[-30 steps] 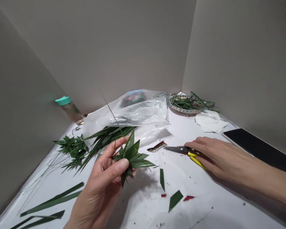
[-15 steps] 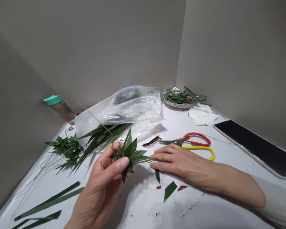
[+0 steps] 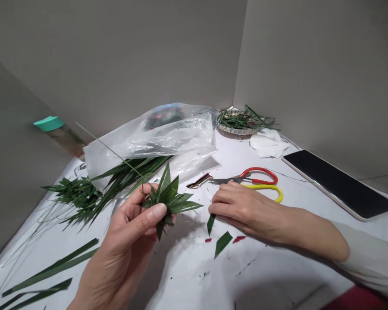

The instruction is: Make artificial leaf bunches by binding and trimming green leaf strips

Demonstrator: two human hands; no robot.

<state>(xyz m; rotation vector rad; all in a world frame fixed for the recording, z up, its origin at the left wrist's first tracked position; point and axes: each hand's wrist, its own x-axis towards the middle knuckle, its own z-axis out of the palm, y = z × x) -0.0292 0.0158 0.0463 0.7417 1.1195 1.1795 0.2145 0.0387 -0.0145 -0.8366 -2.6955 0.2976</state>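
Observation:
A pointed green leaf rosette [image 3: 170, 196] is pinched between the thumb and fingers of my left hand [image 3: 129, 232], with a long thin strand rising from it toward the upper left. My right hand [image 3: 245, 206] rests on the white table to the right, fingers curled down beside a small dark leaf piece [image 3: 211, 224]; its fingertips are partly hidden, so whether it grips anything is unclear. Just behind that hand lie scissors with red and yellow handles [image 3: 265, 187], blades pointing left.
Long leaves [image 3: 126, 176] and a leafy bundle [image 3: 77, 196] lie left, near a plastic bag [image 3: 148, 142] and a green-capped bottle [image 3: 63, 135]. A round basket [image 3: 236, 129], white tissue [image 3: 267, 143] and a dark-screened device [image 3: 339, 183] are right. Leaf strips [image 3: 51, 269] lie front left.
The view has shifted, so the table's things appear further left and higher. My right hand's fingers, earlier stretched out at the rosette's leaf tips, are now more curled and apart from it.

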